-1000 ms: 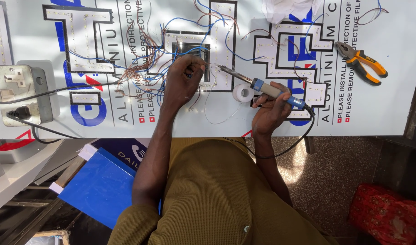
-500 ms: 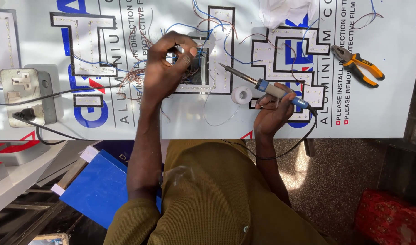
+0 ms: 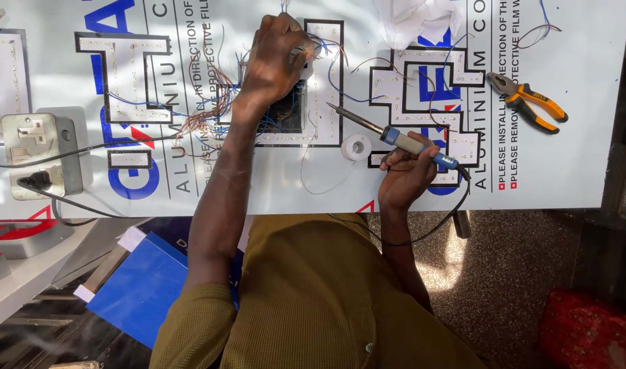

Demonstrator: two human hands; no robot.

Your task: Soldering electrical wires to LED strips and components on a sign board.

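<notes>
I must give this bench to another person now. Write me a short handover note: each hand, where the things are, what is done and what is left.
Left hand: reaching up the white panel, fingers pinching thin wires by the letter outline.
Right hand: gripping the soldering iron, tip raised, touching no joint.
Solder roll lies under the iron; pliers at far right; socket box at left, one plug in.
Done: light strips sit inside the letters, many wires attached.
Left: loose wire ends by the left hand are not yet joined.
</notes>
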